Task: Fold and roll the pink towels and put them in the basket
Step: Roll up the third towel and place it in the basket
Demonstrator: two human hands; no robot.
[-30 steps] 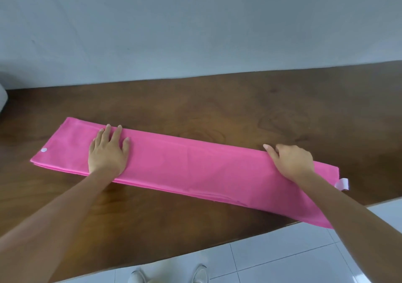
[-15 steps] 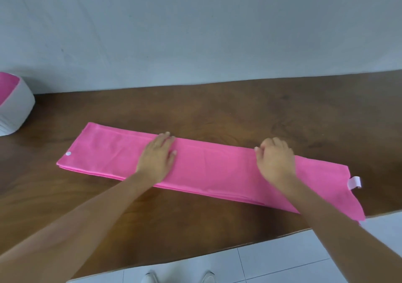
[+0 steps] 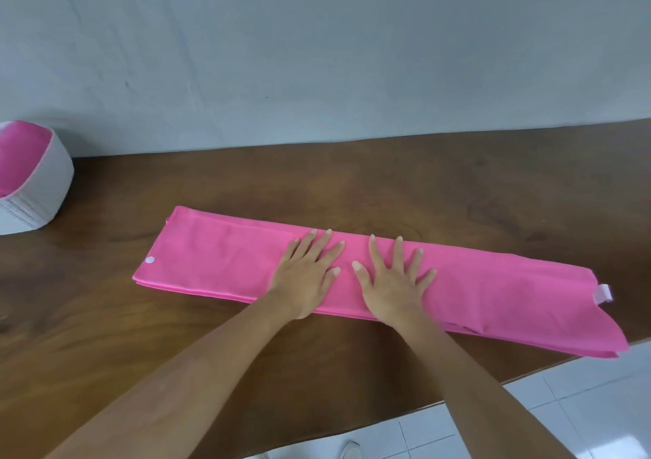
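Both palms lie flat on the pink towel (image 3: 218, 264), left hand (image 3: 306, 275) and right hand (image 3: 394, 282) side by side at its middle, fingers straight and spread, gripping nothing. The towel is a long folded strip on the table (image 3: 352, 183), running well past the little fingers either way. It looks thin, limp and light (likely to skate on wood), so I'd pinch one short end through all layers. The basket (image 3: 45, 183) sits well off beyond the left little finger.

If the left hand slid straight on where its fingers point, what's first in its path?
The left hand lies flat on the folded pink towel; ahead is only bare brown wooden table, then the grey wall. The way looks free until there.
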